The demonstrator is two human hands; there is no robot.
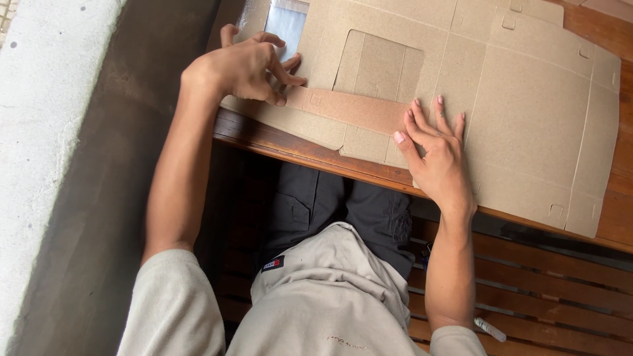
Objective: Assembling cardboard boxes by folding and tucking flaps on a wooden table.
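Head view looks straight down over my chest and lap to a wooden table (290, 146) with a dark, worn edge. A flat, unfolded cardboard box blank (527, 112) covers most of the tabletop, its creases, tabs and small slots showing, and its near edge hangs just past the table's rim.

My left hand (247, 66) rests at the blank's left end, fingers curled, the tips pinching down on the end of a narrow folded strip (353, 109) of the same cardboard that looks a shade pinker than the rest. My right hand (438, 155) lies flat and open on the blank, fingers spread and pointing away from me, their tips at the strip's other end; it presses rather than grasps.

A pale, glossy sheet (287, 23) shows at the top, beyond my left hand.

To the left runs a grey concrete wall or ledge (46, 132) with a darker band beside it. Under the table I see my dark trousers and the slats of a wooden bench (560, 283), where a small white tube-like thing (489, 329) lies beside my right elbow.
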